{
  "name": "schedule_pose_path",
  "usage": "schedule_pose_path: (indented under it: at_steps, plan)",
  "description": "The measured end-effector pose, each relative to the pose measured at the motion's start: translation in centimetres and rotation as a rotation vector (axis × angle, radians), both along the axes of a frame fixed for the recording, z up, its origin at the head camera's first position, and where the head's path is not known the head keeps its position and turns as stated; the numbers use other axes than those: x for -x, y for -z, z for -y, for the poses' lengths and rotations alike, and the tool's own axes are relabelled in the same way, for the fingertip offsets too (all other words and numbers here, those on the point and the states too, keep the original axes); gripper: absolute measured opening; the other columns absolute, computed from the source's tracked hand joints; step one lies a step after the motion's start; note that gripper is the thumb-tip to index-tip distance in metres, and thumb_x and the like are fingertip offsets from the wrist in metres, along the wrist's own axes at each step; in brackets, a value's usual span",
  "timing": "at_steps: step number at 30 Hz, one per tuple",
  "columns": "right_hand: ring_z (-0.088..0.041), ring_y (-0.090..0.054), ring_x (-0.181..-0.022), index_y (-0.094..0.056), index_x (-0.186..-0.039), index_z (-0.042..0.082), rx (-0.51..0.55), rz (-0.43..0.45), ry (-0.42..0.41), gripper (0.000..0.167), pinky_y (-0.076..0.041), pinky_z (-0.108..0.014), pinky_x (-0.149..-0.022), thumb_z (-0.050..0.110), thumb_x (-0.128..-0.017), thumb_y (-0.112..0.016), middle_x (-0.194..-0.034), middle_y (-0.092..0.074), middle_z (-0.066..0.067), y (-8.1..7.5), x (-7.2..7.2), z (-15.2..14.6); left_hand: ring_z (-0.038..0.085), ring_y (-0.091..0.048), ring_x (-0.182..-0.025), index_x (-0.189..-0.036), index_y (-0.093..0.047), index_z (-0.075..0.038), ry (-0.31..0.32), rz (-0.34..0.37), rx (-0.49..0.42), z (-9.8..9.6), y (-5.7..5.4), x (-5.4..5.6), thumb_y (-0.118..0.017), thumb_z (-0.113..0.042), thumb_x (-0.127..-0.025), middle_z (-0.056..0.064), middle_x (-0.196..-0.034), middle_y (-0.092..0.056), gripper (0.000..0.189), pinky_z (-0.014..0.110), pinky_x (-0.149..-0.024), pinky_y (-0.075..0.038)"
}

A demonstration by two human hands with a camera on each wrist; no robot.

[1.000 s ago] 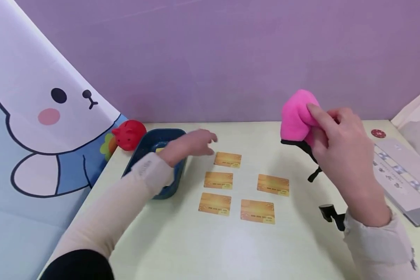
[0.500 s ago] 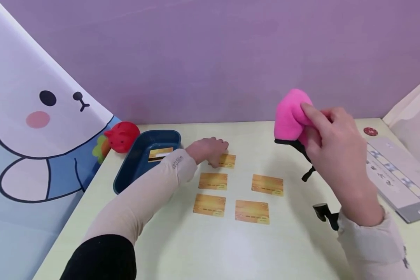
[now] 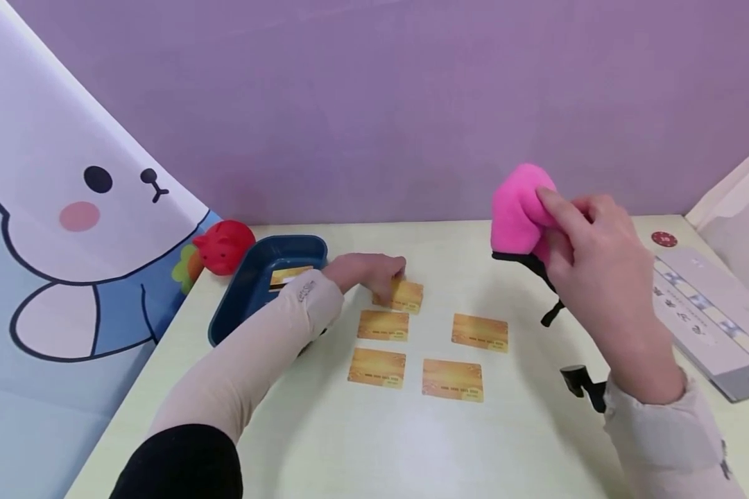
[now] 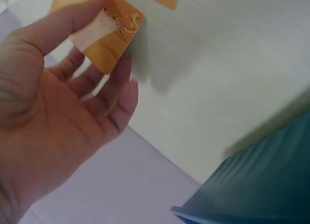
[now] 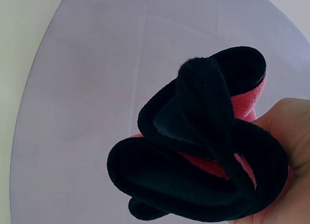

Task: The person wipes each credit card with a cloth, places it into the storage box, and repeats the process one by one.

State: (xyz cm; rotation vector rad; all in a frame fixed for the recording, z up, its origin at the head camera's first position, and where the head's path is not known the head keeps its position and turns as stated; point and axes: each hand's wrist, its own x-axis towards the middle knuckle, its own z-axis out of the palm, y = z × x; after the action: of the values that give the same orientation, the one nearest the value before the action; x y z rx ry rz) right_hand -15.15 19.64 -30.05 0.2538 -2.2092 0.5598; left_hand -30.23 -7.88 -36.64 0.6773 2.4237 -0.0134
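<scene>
My left hand (image 3: 371, 272) pinches the back-left orange bank card (image 3: 408, 298) between thumb and fingers. In the left wrist view the card (image 4: 104, 54) sits tilted in the fingers, its gold printed pattern showing. Several like cards lie flat below it, such as one close by (image 3: 383, 325) and one farther right (image 3: 480, 333). Raised over the right of the table, my right hand (image 3: 608, 277) grips a pink fleece pouch or cap (image 3: 517, 218), bunched up. Its black trim and strap (image 5: 206, 103) show folded in the right wrist view; its exact kind cannot be told.
A dark blue tray (image 3: 240, 291) stands left of the cards, with a card (image 3: 289, 276) inside. Behind it sits a red toy pig (image 3: 225, 247). A red poker chip (image 3: 664, 239) and a grey printed board (image 3: 718, 319) lie at the right. A purple wall (image 3: 381, 111) closes the back.
My left hand has moved right from beside the tray to the back card, taken hold of it and tilted it up. My right hand keeps gripping the pink fleece thing, nearly still.
</scene>
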Motion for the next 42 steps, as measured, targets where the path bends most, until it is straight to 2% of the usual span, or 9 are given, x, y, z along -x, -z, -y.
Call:
schedule_pose_path:
  at_steps: [3, 8, 15, 20, 23, 27, 32, 38, 42]
  plan:
    - [-0.042, -0.055, -0.092, -0.067, -0.130, 0.012, 0.002, 0.001, 0.003, 0.037, -0.042, -0.058, -0.060, 0.007, -0.095, -0.058, -0.102, -0.060, -0.026, 0.1, 0.0, -0.2, 0.019, -0.049, -0.093, -0.113, -0.051, -0.017, -0.005, 0.049, -0.129, 0.6, -0.1, 0.3, -0.068, -0.003, -0.087, 0.005, -0.113, -0.057, 0.034, 0.029, -0.077, -0.043]
    - [-0.043, -0.057, -0.095, -0.068, -0.130, 0.013, 0.023, -0.022, 0.018, 0.036, -0.041, -0.061, -0.062, 0.008, -0.095, -0.058, -0.102, -0.061, -0.027, -0.1, 0.1, -0.5, 0.021, -0.056, -0.104, -0.120, -0.058, -0.021, -0.050, -0.012, -0.410, 1.5, -1.6, -0.2, -0.066, -0.004, -0.092, 0.004, -0.117, -0.062, 0.033, 0.034, -0.088, -0.048]
    - [-0.044, -0.057, -0.093, -0.069, -0.128, 0.012, 0.067, -0.098, 0.028, 0.036, -0.040, -0.061, -0.066, 0.005, -0.094, -0.058, -0.099, -0.062, -0.027, -0.5, -0.1, -0.8, 0.027, -0.052, -0.077, -0.136, -0.055, -0.017, -0.212, -0.106, -0.993, 1.1, -4.4, -3.5, -0.065, -0.014, -0.098, 0.005, -0.094, -0.069, 0.040, 0.032, -0.071, -0.042]
    - [-0.043, -0.057, -0.097, -0.069, -0.127, 0.012, 0.096, -0.134, 0.028, 0.036, -0.042, -0.062, -0.065, 0.006, -0.094, -0.058, -0.101, -0.062, -0.028, -0.8, -0.8, -0.6, 0.017, -0.050, -0.075, -0.131, -0.059, -0.004, -0.348, -0.101, -1.451, -0.7, -4.6, -5.8, -0.063, -0.007, -0.098, 0.000, -0.090, -0.066, 0.034, 0.025, -0.069, -0.043]
    - [-0.043, -0.058, -0.098, -0.070, -0.127, 0.014, 0.120, -0.159, 0.019, 0.036, -0.043, -0.062, -0.067, 0.007, -0.094, -0.059, -0.103, -0.062, -0.028, -0.9, -1.1, -0.4, 0.015, -0.050, -0.070, -0.134, -0.058, -0.002, -0.379, -0.098, -1.651, -2.0, -4.3, -6.5, -0.060, -0.003, -0.099, -0.002, -0.083, -0.054, 0.036, 0.023, -0.066, -0.043]
    - [-0.043, -0.058, -0.097, -0.071, -0.125, 0.014, 0.149, -0.203, 0.008, 0.034, -0.044, -0.059, -0.072, 0.006, -0.093, -0.060, -0.101, -0.063, -0.028, -1.1, -1.4, 0.1, 0.012, -0.047, -0.059, -0.136, -0.054, -0.005, -0.413, -0.152, -1.771, -3.2, -3.8, -7.4, -0.060, -0.004, -0.099, -0.007, -0.080, -0.051, 0.038, 0.022, -0.055, -0.040]
    - [-0.043, -0.059, -0.090, -0.074, -0.120, 0.011, 0.112, -0.298, -0.063, 0.032, -0.046, -0.057, -0.068, 0.003, -0.090, -0.064, -0.096, -0.064, -0.028, -0.8, -1.5, 1.5, 0.010, -0.052, -0.059, -0.127, -0.056, -0.002, -0.434, -0.260, -1.816, -4.7, -2.8, -8.6, -0.066, -0.005, -0.096, -0.007, -0.085, -0.067, 0.033, 0.022, -0.048, -0.044]
    - [-0.043, -0.060, -0.089, -0.071, -0.123, 0.013, -0.058, -0.293, -0.155, 0.035, -0.052, -0.056, -0.060, 0.006, -0.089, -0.071, -0.099, -0.064, -0.027, 0.5, -1.5, 3.8, 0.007, -0.061, -0.066, -0.127, -0.060, 0.000, -0.419, -0.317, -1.822, -6.6, -2.2, -10.2, -0.063, 0.002, -0.095, 0.022, -0.096, -0.069, 0.032, 0.022, -0.055, -0.050]
    - [-0.044, -0.060, -0.088, -0.070, -0.125, 0.015, -0.116, -0.230, -0.134, 0.039, -0.053, -0.057, -0.056, 0.005, -0.088, -0.071, -0.102, -0.064, -0.027, 1.4, -1.1, 4.5, 0.006, -0.066, -0.084, -0.128, -0.061, 0.002, -0.418, -0.307, -1.772, -7.0, -2.3, -11.0, -0.055, 0.010, -0.094, 0.028, -0.108, -0.069, 0.035, 0.020, -0.067, -0.051]
